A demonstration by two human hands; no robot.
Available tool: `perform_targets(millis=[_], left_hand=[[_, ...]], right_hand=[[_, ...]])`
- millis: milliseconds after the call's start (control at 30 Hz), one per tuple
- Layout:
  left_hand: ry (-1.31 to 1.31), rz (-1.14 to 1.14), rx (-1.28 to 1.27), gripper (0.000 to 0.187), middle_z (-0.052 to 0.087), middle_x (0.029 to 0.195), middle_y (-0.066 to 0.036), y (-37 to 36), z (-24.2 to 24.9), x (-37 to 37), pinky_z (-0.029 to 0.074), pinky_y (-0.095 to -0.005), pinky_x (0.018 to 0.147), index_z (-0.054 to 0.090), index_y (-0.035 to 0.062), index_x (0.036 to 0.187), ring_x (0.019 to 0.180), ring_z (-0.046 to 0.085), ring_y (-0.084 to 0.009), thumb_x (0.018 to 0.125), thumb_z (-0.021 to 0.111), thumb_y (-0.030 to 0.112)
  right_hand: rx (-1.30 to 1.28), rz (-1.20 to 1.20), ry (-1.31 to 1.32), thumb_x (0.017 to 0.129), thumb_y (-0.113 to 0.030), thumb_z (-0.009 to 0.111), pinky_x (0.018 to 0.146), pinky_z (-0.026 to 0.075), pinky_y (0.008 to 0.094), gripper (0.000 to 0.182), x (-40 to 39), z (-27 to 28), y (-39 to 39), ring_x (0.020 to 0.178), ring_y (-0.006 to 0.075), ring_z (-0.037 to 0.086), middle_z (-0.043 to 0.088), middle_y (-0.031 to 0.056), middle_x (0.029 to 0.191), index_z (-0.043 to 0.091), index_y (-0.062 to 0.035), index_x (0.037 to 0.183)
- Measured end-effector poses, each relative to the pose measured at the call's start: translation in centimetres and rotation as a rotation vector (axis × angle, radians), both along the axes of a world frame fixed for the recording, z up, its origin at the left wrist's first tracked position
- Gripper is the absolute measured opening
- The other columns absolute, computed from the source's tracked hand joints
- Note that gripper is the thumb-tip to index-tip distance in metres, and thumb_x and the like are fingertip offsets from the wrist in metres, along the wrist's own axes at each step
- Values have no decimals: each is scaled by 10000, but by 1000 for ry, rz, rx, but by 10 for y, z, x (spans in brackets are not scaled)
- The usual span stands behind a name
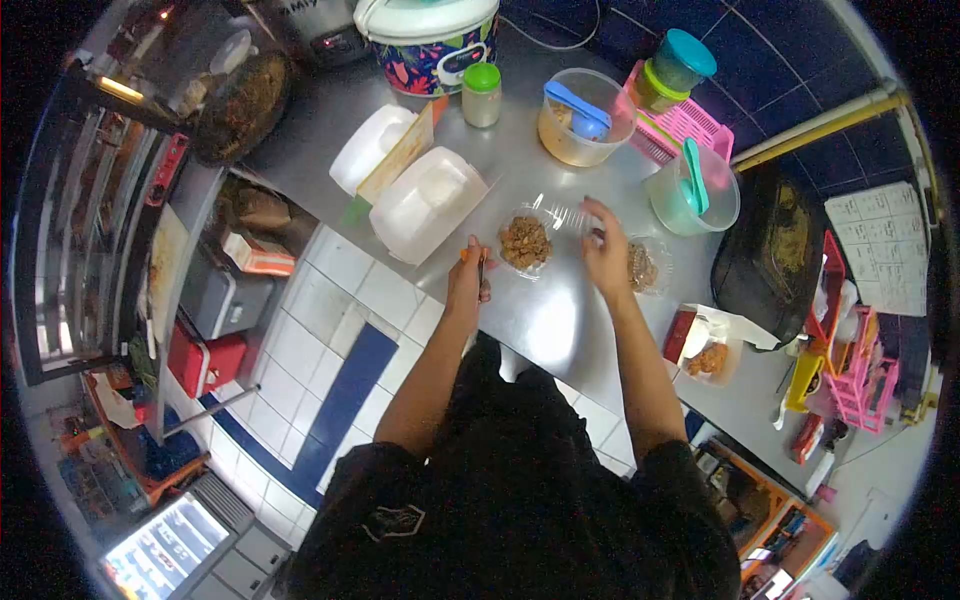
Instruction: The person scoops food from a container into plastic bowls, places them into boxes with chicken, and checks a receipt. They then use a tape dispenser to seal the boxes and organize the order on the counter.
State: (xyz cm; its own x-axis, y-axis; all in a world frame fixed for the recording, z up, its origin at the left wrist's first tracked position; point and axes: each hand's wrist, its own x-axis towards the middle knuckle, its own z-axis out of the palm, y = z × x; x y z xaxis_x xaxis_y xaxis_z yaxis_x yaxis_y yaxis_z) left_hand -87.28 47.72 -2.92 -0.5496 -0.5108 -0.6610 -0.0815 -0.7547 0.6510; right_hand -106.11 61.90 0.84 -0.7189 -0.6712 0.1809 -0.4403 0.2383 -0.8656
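Observation:
My left hand (pixel 468 283) is closed at the counter's front edge, around a small thin item with an orange end (pixel 464 255); most of it is hidden in the fingers. Just right of that hand sits a clear plastic container (pixel 548 268) with brown chopped food (pixel 525 242) in it, its clear lid (pixel 566 214) folded back. Over the lid's right side reaches my right hand (pixel 605 250), thumb and forefinger apart, fingertips right at the plastic. A second clear container (pixel 664 262) with similar food lies beside the right wrist, partly covered by it.
White foam boxes (pixel 425 215) stand at left, with a green-lidded jar (pixel 481 97) behind. Tubs with a blue spoon (pixel 580 108) and a turquoise spoon (pixel 694 178) stand at the back. At right are a paper box of fried food (pixel 708 360) and a black pan (pixel 765 255).

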Motion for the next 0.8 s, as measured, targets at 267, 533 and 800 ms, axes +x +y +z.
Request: perform_targets(millis=[267,533,800], left_hand=[[-85,-123,-235,365,539,715,-5,27,-1,-11,300,-216,397,553,69,890,448,385,-48,845,669,412],[-117,-213,-320,224,460,629,71,14,-12,-26,285,-210,412,553,137,839,471,367,-37,827,711,295],[-216,-281,-544,370,507,627,18,7,-35,-5,327,-227,431,618,87,869,506,441,-67,908,558,449]], right_hand=[[377,143,346,688,37,586,984,414,423,634,74,-8,43,1157,375,504,362,231,1410,518,-143,1293],[-317,-392,-995,853,-2,565,855,517,334,318,71,-59,36,960,198,601,565,118,1125,521,-6,1168],[-239,-309,-1195,892,-88,610,738,556,300,100,94,-65,38,742,151,642,623,31,870,571,-52,976]])
